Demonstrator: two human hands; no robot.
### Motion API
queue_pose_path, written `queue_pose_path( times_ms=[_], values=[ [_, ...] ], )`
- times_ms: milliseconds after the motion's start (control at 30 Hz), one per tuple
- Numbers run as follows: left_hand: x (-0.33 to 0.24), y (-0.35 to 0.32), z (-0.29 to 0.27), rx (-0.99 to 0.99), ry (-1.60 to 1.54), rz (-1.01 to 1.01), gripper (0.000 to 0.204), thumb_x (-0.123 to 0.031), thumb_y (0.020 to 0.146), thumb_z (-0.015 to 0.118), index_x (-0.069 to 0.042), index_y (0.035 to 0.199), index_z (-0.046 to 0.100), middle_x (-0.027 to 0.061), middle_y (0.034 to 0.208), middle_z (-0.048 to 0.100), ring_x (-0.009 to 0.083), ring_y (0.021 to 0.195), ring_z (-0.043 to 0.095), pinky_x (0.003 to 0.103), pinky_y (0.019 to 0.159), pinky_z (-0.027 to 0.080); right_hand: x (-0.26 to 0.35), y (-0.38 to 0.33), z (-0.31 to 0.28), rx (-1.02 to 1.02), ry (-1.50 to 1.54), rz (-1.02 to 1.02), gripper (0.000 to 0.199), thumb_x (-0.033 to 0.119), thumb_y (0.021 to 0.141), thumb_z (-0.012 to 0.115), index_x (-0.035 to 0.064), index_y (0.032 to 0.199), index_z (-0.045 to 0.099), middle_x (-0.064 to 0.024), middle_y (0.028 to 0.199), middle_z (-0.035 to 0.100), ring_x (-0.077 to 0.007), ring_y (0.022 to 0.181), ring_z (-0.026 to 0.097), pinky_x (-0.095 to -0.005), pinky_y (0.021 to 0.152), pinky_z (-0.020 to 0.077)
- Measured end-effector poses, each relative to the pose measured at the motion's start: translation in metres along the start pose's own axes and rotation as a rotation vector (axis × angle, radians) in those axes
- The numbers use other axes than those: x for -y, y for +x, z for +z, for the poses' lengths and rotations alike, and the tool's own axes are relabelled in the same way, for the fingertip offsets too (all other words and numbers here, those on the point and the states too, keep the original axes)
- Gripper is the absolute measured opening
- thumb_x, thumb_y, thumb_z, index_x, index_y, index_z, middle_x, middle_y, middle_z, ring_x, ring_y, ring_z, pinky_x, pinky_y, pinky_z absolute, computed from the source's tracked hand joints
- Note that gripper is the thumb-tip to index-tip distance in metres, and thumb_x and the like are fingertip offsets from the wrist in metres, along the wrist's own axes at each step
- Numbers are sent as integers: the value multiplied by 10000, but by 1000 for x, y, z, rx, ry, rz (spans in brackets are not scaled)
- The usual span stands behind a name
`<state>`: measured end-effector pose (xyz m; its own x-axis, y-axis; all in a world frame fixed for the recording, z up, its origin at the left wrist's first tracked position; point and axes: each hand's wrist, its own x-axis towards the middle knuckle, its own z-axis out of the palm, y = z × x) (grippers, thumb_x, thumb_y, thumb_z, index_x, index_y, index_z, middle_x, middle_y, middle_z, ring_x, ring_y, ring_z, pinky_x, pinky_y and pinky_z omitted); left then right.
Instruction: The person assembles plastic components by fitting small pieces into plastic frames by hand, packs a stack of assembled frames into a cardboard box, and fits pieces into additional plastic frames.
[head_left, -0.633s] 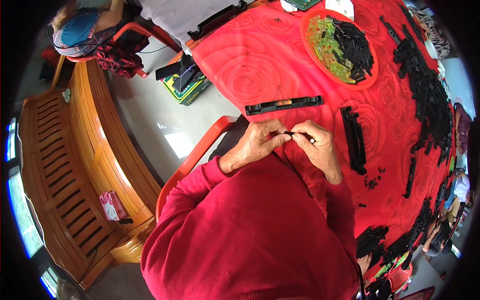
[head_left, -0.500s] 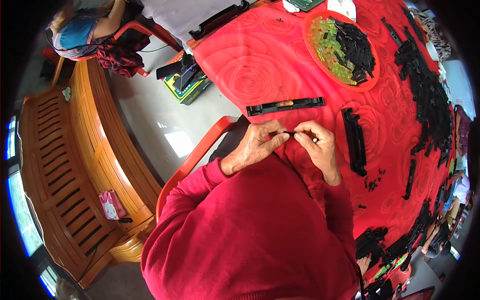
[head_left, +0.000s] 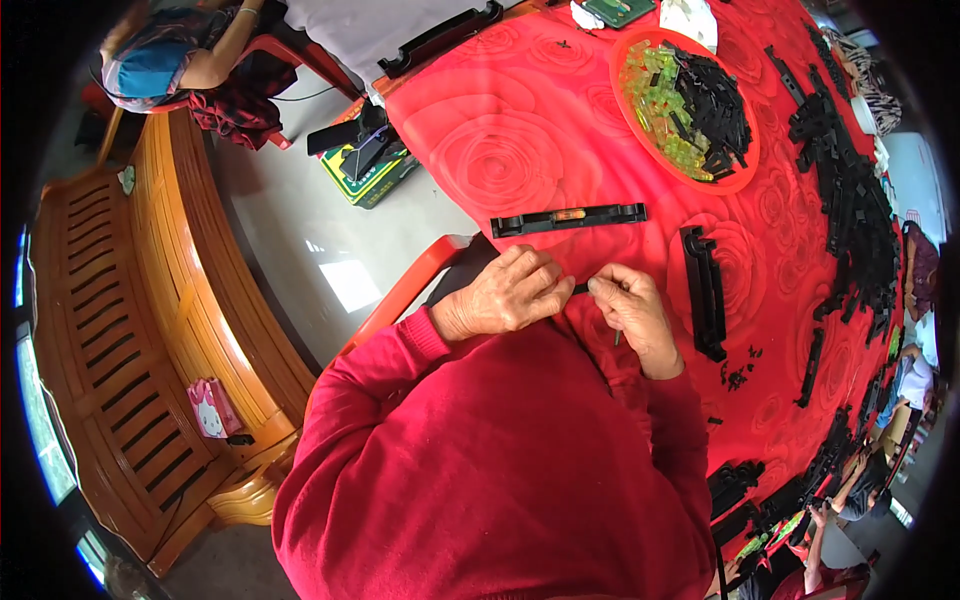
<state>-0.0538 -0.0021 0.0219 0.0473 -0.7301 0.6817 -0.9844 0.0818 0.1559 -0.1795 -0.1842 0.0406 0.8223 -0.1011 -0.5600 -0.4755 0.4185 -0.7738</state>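
My left hand [head_left: 515, 290] and my right hand [head_left: 636, 315] are close together in front of my chest, fingers curled in pinches. Between them a small black plastic piece [head_left: 581, 288] is gripped at both ends. A thin short rod [head_left: 617, 338] sticks out below the right fingers; its kind is unclear. Just beyond my hands lies a long black plastic frame [head_left: 610, 214] with a small amber insert [head_left: 568, 215] in its middle. A second black frame [head_left: 704, 293] lies to the right of my right hand. Tiny black bits [head_left: 738, 375] are scattered near its lower end.
An orange-red bowl [head_left: 752, 178] on the red tablecloth [head_left: 490, 165] holds yellow-green translucent pieces and black strips. Black parts [head_left: 850, 200] are heaped along the far right. At left stand a wooden bench [head_left: 110, 330], a red chair [head_left: 410, 280] and a green box [head_left: 365, 185]. Other people sit nearby.
My left hand has turned so its back and knuckles show more, and both hands have shifted slightly lower. The black piece remains between them. The view has shifted a little.
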Motion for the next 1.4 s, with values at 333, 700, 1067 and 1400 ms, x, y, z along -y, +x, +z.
queue_pose_path(
  times_ms=[333, 700, 1067, 1400],
  values=[
    [16, -9, 3, 2, 53, -428, 400, -125, 685, 726, -60, 1058, 598, 141, 1109, 507, 306, 987, 506, 419, 828, 421, 16, 35, 7, -381, -310, -390, 129, 116, 830, 683, 19, 757, 641, 58, 594, 506, -8, 523, 389, -188, 457, 281],
    [30, -20, 16, 48, 6, -512, 345, -66, 696, 695, -64, 1032, 615, 99, 1061, 574, 281, 954, 548, 394, 780, 446, 20, 71, 12, -454, -546, -593, 154, 110, 800, 704, -7, 728, 638, 20, 528, 488, -33, 513, 399, -240, 453, 311],
    [29, -22, 19, 100, 20, -470, 317, -73, 689, 671, -77, 1004, 635, 112, 1079, 563, 276, 931, 543, 390, 747, 446, 12, 70, 18, -619, -756, -592, 166, 120, 805, 688, -7, 717, 629, -23, 491, 477, -53, 469, 393, -270, 436, 311],
    [37, -6, 14, 252, 68, -358, 406, -106, 720, 629, -123, 1126, 628, 89, 863, 511, 253, 794, 507, 372, 697, 448, 4, 75, 13, -587, -633, -577, 189, 161, 787, 700, 7, 699, 634, -59, 491, 504, -82, 446, 443, -299, 441, 342]
  ],
)
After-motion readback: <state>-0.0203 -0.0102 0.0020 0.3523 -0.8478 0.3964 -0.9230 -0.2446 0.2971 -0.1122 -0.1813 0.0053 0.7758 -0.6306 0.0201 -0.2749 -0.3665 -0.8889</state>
